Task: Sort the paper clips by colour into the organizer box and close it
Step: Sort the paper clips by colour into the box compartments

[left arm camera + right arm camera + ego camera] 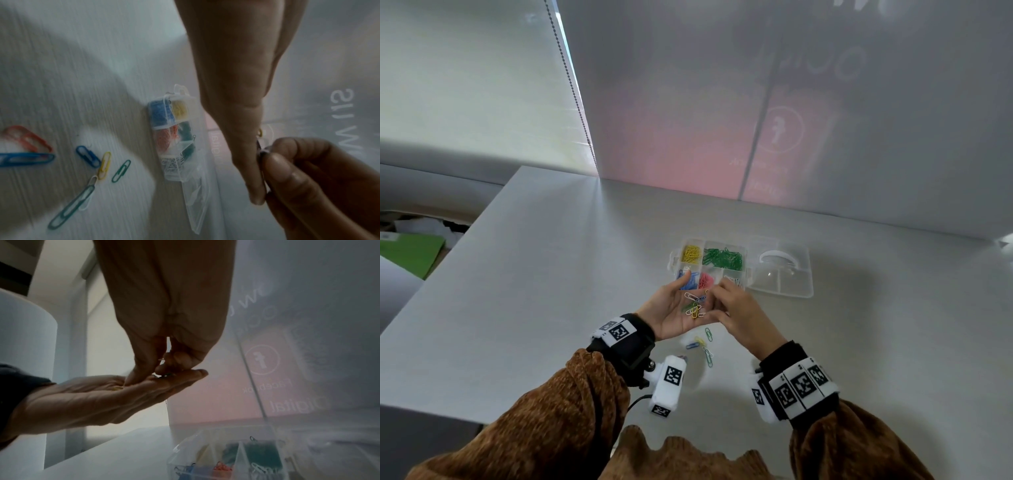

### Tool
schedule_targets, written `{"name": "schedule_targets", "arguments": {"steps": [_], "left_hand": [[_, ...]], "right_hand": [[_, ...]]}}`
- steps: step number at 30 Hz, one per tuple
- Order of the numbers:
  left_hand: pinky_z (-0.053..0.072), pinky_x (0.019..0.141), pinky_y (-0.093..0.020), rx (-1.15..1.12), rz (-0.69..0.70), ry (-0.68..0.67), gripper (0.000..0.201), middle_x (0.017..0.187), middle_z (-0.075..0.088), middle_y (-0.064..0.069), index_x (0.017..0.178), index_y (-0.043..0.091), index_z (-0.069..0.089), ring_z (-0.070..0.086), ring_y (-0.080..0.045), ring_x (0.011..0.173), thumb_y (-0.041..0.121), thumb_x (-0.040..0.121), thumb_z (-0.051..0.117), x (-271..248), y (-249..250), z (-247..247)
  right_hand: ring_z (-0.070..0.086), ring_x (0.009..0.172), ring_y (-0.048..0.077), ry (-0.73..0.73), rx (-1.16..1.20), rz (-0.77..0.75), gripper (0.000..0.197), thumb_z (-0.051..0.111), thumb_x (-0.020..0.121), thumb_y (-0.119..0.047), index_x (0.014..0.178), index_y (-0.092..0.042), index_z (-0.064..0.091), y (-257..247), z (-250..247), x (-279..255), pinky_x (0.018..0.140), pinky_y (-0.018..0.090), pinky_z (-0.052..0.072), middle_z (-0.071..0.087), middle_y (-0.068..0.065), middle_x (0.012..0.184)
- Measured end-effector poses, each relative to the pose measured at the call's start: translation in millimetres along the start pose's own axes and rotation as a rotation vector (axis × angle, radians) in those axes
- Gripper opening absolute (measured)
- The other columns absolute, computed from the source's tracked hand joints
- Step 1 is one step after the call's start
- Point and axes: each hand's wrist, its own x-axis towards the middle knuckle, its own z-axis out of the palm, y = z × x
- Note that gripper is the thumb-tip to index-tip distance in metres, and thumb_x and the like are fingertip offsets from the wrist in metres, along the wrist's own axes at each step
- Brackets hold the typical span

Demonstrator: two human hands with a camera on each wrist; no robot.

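Partly, right hand (736, 308) hides clips (693, 305).

From my remote seat I see a pale grey desk (558, 260) running up to a translucent white screen (893, 120), where a pink panel (688, 150) glows through, with mirrored lettering and a round icon (780, 129). A beaded cord (571, 89) hangs along a roller blind (465, 78) at the left. A green sheet (412, 251) lies beyond the desk's left edge.
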Motion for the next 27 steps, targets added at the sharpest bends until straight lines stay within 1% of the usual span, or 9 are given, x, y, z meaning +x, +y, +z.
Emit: {"name": "schedule_targets", "arguments": {"steps": [3, 8, 10, 12, 16, 19, 22, 24, 27], "left_hand": [[0.038, 0.104, -0.048, 0.029, 0.012, 0.023, 0.062, 0.113, 0.062, -0.026, 0.121, -0.010, 0.054, 0.063, -0.036, 0.103, 0.044, 0.095, 0.038, 1, 0, -2], [0.042, 0.101, -0.048, 0.104, 0.046, 0.058, 0.063, 0.116, 0.058, -0.029, 0.123, -0.010, 0.053, 0.058, -0.042, 0.109, 0.044, 0.091, 0.049, 1, 0, 0], [0.038, 0.106, -0.046, 0.176, 0.057, 0.036, 0.056, 0.119, 0.057, -0.027, 0.126, -0.007, 0.051, 0.056, -0.040, 0.114, 0.024, 0.082, 0.068, -1, -3, 2], [0.038, 0.106, -0.044, 0.239, 0.050, 0.010, 0.052, 0.121, 0.057, -0.027, 0.125, -0.006, 0.053, 0.056, -0.036, 0.116, -0.006, 0.075, 0.065, -2, -4, 4], [0.041, 0.104, -0.044, 0.240, 0.046, 0.001, 0.065, 0.121, 0.057, -0.028, 0.118, -0.008, 0.058, 0.055, -0.037, 0.117, -0.024, 0.063, 0.030, -3, -4, 3], [0.030, 0.110, -0.048, 0.182, 0.057, -0.088, 0.067, 0.124, 0.053, -0.031, 0.122, -0.014, 0.051, 0.051, -0.039, 0.121, -0.023, 0.057, 0.035, -6, -6, 1], [0.021, 0.115, -0.047, 0.149, 0.066, -0.245, 0.061, 0.122, 0.050, -0.034, 0.120, -0.019, 0.045, 0.046, -0.041, 0.122, -0.019, 0.064, 0.023, -8, -7, 1], [0.032, 0.110, -0.045, 0.140, 0.064, -0.244, 0.048, 0.109, 0.055, -0.028, 0.108, -0.016, 0.051, 0.053, -0.037, 0.108, -0.014, 0.067, 0.027, -7, -6, 3], [0.046, 0.096, -0.041, 0.147, 0.032, -0.145, 0.029, 0.093, 0.058, -0.021, 0.102, -0.007, 0.050, 0.058, -0.030, 0.087, 0.002, 0.074, 0.050, -8, -5, 5]], "right_hand": [[0.050, 0.068, -0.009, 0.063, 0.292, 0.097, 0.011, 0.060, 0.084, 0.002, 0.080, -0.005, 0.054, -2, -6, 0, 0.066, 0.005, 0.038, 0.047, -0.015, 0.076], [0.048, 0.057, 0.007, 0.113, 1.231, 0.327, 0.010, 0.053, 0.086, -0.005, 0.096, -0.009, 0.053, 0, -16, -2, 0.050, 0.015, 0.037, 0.062, 0.000, 0.074], [0.046, 0.056, 0.008, 0.105, 1.432, 0.400, 0.015, 0.050, 0.086, -0.009, 0.100, -0.009, 0.055, 2, -17, 0, 0.048, 0.016, 0.036, 0.059, 0.003, 0.075], [0.044, 0.053, 0.008, 0.105, 1.472, 0.443, 0.008, 0.050, 0.087, -0.014, 0.089, -0.011, 0.056, 3, -17, 1, 0.046, 0.016, 0.034, 0.054, 0.004, 0.074], [0.040, 0.048, 0.003, 0.077, 1.043, 0.395, 0.011, 0.056, 0.090, -0.014, 0.079, -0.014, 0.056, -4, -19, -1, 0.045, 0.012, 0.033, 0.052, -0.005, 0.065], [0.055, 0.060, -0.001, 0.049, 0.491, 0.245, 0.005, 0.066, 0.083, -0.010, 0.081, -0.012, 0.061, -8, -16, -2, 0.059, 0.010, 0.042, 0.061, -0.009, 0.072], [0.050, 0.066, 0.000, 0.008, 0.193, 0.083, 0.009, 0.071, 0.077, -0.008, 0.084, -0.008, 0.065, -9, -8, -2, 0.065, 0.010, 0.038, 0.056, -0.007, 0.077], [0.043, 0.067, 0.000, -0.017, 0.088, 0.035, 0.011, 0.071, 0.076, -0.007, 0.084, -0.007, 0.064, -7, -4, 0, 0.066, 0.009, 0.034, 0.048, -0.008, 0.079], [0.042, 0.067, 0.003, -0.029, 0.001, 0.008, 0.010, 0.068, 0.078, -0.007, 0.080, -0.010, 0.059, -6, 0, 3, 0.066, 0.018, 0.037, 0.046, -0.007, 0.082]]}}
